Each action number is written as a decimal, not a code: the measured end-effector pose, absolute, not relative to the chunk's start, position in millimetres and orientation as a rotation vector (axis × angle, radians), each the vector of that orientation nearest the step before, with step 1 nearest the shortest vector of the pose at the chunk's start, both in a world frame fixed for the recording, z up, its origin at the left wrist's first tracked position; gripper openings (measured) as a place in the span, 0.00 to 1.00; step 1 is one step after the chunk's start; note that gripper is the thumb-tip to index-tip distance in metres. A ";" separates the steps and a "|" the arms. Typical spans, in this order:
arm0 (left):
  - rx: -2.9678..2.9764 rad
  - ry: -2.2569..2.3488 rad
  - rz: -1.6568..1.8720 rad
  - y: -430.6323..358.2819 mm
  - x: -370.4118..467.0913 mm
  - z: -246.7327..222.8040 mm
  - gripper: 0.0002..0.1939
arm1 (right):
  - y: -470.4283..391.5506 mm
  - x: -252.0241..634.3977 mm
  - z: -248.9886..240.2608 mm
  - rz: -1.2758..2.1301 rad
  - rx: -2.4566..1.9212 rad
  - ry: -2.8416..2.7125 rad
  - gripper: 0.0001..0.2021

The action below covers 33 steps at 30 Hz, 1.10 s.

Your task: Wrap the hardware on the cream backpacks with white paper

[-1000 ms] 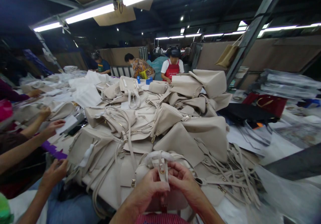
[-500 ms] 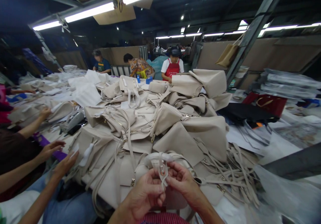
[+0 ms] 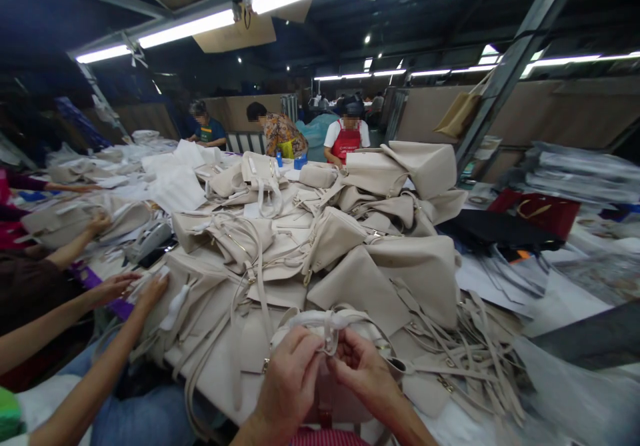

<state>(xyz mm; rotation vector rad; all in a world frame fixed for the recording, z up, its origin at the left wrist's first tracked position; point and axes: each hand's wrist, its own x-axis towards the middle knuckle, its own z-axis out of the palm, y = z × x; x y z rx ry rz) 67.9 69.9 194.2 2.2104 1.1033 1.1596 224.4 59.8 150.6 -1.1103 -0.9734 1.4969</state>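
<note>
Close to my body stands a beige bag (image 3: 345,393) with a white-wrapped handle (image 3: 313,319) across its top. A small looped strap (image 3: 329,339) hangs at the handle, between my hands. My left hand (image 3: 293,373) has its fingers pinched on the left side of this strap. On the other side, my right hand (image 3: 363,369) pinches the strap's lower right edge with thumb and fingers. The fingertips of both hands nearly meet, and what lies between them is partly hidden.
Beige bags (image 3: 330,246) are piled ahead. Loose straps (image 3: 470,359) lie at the right, near clear plastic (image 3: 565,393) and a metal beam (image 3: 585,336). A co-worker's hands (image 3: 153,289) touch a bag at the left. More people sit across the table.
My left hand has turned, its back now more visible, and the looped strap has dropped lower. The co-worker's hands at the left have moved onto a bag.
</note>
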 end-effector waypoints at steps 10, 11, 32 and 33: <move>2.193 1.348 1.341 82.3 81.9 177.9 0.09 | 60.0 215.3 154.6 1.243 -1.374 -1.100 0.07; 2.089 1.388 1.314 82.7 82.7 176.7 0.09 | 59.5 214.0 153.3 1.333 -1.320 -1.010 0.11; 2.407 1.258 1.256 89.8 93.5 171.6 0.12 | 55.7 212.7 152.2 0.939 -1.460 -1.176 0.06; 2.456 1.191 1.257 90.3 92.7 172.6 0.13 | 55.4 213.5 152.7 1.107 -1.435 -1.070 0.08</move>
